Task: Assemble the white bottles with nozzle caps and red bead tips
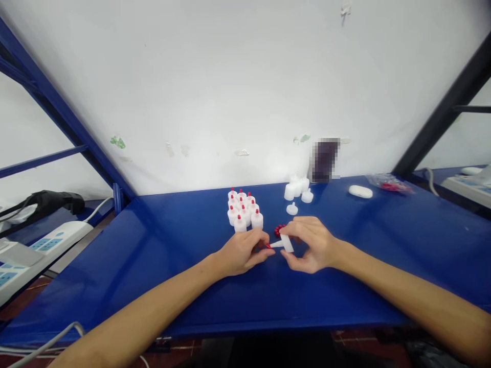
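Observation:
My left hand (245, 250) is closed in a pinch on a small red tip cap (268, 246). That red piece meets the narrow end of a white nozzle cap (287, 243), which lies on its side in the air between my hands. Thumb and fingers of my right hand (312, 244) grip the wide base of the nozzle cap. Just behind it is a cluster of red tip caps (279, 230), partly hidden by my fingers. Beyond my left hand stand several white bottle caps with red tips (243, 209), upright in a tight group.
Loose white nozzle caps (292, 209) and a pile of white caps (295, 188) sit at the back of the blue table (180, 225). A white oval case (360, 191) and a plastic bag with red pieces (391, 185) lie to the right. Power strips (49, 245) are at left.

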`<state>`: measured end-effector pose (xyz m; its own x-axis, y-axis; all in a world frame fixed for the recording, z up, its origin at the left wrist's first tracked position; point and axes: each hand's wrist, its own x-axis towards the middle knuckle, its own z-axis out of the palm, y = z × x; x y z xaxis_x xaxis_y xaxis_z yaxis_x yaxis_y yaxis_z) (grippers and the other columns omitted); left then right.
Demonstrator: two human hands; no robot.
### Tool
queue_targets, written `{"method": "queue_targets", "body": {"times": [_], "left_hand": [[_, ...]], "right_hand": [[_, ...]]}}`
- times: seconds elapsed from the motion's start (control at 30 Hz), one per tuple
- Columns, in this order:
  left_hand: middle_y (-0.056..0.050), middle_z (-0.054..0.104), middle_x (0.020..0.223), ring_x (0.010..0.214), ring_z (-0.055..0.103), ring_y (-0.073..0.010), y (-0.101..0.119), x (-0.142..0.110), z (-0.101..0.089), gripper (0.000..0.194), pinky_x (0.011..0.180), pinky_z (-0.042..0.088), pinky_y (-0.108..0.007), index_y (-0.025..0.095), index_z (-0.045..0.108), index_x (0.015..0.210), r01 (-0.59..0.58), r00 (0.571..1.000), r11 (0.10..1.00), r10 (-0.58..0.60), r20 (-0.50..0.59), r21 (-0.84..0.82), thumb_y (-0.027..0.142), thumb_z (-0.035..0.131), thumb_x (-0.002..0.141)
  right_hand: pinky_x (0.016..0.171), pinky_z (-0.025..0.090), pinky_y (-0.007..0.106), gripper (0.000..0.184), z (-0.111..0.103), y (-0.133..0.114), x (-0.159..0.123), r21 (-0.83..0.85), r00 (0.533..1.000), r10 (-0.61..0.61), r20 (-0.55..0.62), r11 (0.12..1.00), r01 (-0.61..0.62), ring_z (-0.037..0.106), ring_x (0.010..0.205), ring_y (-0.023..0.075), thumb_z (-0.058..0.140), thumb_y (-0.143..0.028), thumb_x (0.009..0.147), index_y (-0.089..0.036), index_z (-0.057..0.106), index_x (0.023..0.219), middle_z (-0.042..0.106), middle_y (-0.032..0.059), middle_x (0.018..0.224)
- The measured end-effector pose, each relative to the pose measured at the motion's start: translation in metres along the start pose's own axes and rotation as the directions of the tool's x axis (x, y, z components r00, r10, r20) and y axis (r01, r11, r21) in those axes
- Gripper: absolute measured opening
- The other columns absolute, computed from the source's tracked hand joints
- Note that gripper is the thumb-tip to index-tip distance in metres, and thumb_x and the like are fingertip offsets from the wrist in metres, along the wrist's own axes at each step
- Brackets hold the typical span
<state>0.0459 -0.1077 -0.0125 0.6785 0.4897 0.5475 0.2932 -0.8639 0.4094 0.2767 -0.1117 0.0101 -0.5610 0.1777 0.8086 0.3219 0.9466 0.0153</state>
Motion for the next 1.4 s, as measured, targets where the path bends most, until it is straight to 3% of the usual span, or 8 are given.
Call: {"method": "queue_targets", "body": {"times": [0.23,0.43,0.6,0.7,0.8,0.97,1.17,1.4], "left_hand": [[0.001,0.053,0.069,0.058,0.048,-0.0111,-0.004,-0.002,0.003,0.033,0.057,0.04,-0.023,0.018,0.05,0.09,-0.056,0.997,0.996,0.06,-0.05,0.076,0.044,0.034,0.104],[0.0,0.054,0.072,0.059,0.047,-0.0109,-0.003,0.001,0.0,0.034,0.056,0.038,-0.023,0.018,0.05,0.086,-0.054,0.994,0.996,0.061,-0.09,0.071,0.046,0.038,0.103],[0.001,0.046,0.063,0.054,0.039,-0.0121,-0.005,0.003,-0.002,0.046,0.053,0.031,-0.026,0.02,0.041,0.07,-0.124,0.991,0.987,0.129,-0.041,0.105,0.047,0.031,0.104],[0.001,0.044,0.062,0.054,0.039,-0.0129,-0.004,0.002,-0.003,0.044,0.054,0.031,-0.027,0.02,0.039,0.069,-0.147,0.989,0.984,0.149,-0.011,0.096,0.04,0.025,0.106],[0.0,0.046,0.066,0.056,0.041,-0.0136,-0.002,0.002,-0.005,0.035,0.055,0.033,-0.027,0.02,0.04,0.075,-0.132,0.991,0.988,0.129,0.035,0.081,0.032,0.025,0.105],[-0.001,0.05,0.071,0.06,0.045,-0.0143,0.001,0.004,-0.007,0.028,0.058,0.036,-0.027,0.02,0.04,0.081,-0.075,0.994,0.989,0.064,0.088,0.13,0.027,0.026,0.104],[-0.003,0.055,0.072,0.061,0.05,-0.0164,0.003,0.002,-0.006,0.033,0.06,0.037,-0.029,0.019,0.042,0.081,0.016,0.981,0.957,-0.071,0.181,0.289,0.029,0.021,0.104],[-0.001,0.051,0.065,0.054,0.046,-0.0149,0.006,0.001,-0.005,0.036,0.058,0.038,-0.029,0.021,0.038,0.075,-0.008,0.945,0.977,-0.062,0.321,0.212,0.028,0.018,0.104]], "right_hand": [[0.048,0.04,0.029,0.033,-0.003,-0.001,0.003,-0.013,1.0,0.005,0.015,1.0,-0.005,0.052,0.048,0.0135,0.064,-0.02,0.077,-0.022,0.055,0.109,0.062,-0.0027,0.065],[0.049,0.041,0.029,0.035,-0.004,-0.002,0.003,-0.019,0.999,0.006,0.032,1.0,-0.006,0.054,0.05,0.0132,0.069,-0.028,0.083,-0.02,0.055,0.114,0.066,-0.0009,0.069],[0.051,0.041,0.029,0.029,-0.005,-0.002,0.004,-0.051,0.996,-0.018,0.084,0.998,0.022,0.054,0.051,0.0137,0.067,-0.03,0.088,-0.018,0.055,0.111,0.068,0.0011,0.072],[0.053,0.042,0.03,0.026,-0.006,-0.001,0.006,-0.084,0.989,-0.023,0.146,0.996,0.036,0.055,0.053,0.014,0.066,-0.03,0.089,-0.018,0.056,0.11,0.071,0.0028,0.078],[0.058,0.046,0.03,0.024,-0.006,0.001,0.006,-0.086,0.983,-0.001,0.184,0.996,0.018,0.06,0.06,0.0151,0.064,-0.03,0.09,-0.018,0.056,0.11,0.073,0.0045,0.087],[0.064,0.052,0.029,0.017,-0.006,0.005,0.004,-0.058,0.991,0.022,0.129,0.998,-0.015,0.066,0.07,0.0155,0.062,-0.02,0.09,-0.02,0.057,0.106,0.072,0.0056,0.092],[0.073,0.056,0.034,0.017,-0.007,0.009,0.002,-0.086,0.982,-0.058,0.179,0.994,0.075,0.068,0.085,0.0209,0.059,-0.018,0.093,-0.015,0.057,0.11,0.072,0.0121,0.098],[0.072,0.057,0.035,0.016,-0.001,0.008,-0.005,-0.106,0.964,-0.142,0.224,0.98,0.168,0.067,0.082,0.0206,0.056,-0.02,0.096,-0.014,0.057,0.111,0.071,0.0118,0.095]]}}
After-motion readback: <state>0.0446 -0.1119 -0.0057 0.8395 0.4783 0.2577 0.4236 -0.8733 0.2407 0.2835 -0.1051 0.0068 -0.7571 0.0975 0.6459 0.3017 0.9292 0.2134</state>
